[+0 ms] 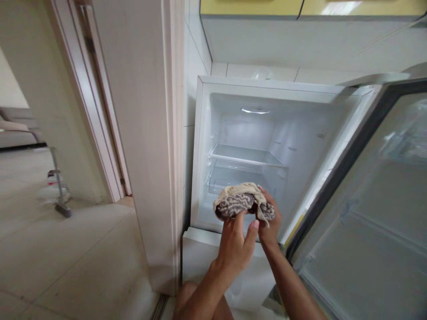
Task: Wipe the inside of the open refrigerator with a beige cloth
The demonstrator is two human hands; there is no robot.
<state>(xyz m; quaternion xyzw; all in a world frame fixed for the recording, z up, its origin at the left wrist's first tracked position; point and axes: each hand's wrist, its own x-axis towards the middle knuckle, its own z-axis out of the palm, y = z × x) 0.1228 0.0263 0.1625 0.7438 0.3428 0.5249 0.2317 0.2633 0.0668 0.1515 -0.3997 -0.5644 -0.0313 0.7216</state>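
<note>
Both my hands hold a bunched beige and grey patterned cloth (238, 202) in front of the open fridge compartment (253, 129). My left hand (235, 242) grips the cloth from below with its fingers up against it. My right hand (269, 220) clasps the cloth's right end. The cloth hangs level with the compartment's lower front edge. Inside, a clear glass shelf (245, 155) sits above a clear drawer (230, 180). The interior light is on.
The open fridge door (370, 209) swings out at the right, with door shelves. A white wall corner and door frame (156, 146) stand to the left. A tiled floor, a mop or squeegee (62, 195) and a sofa (16, 131) lie beyond. Yellow cabinets (253, 6) hang overhead.
</note>
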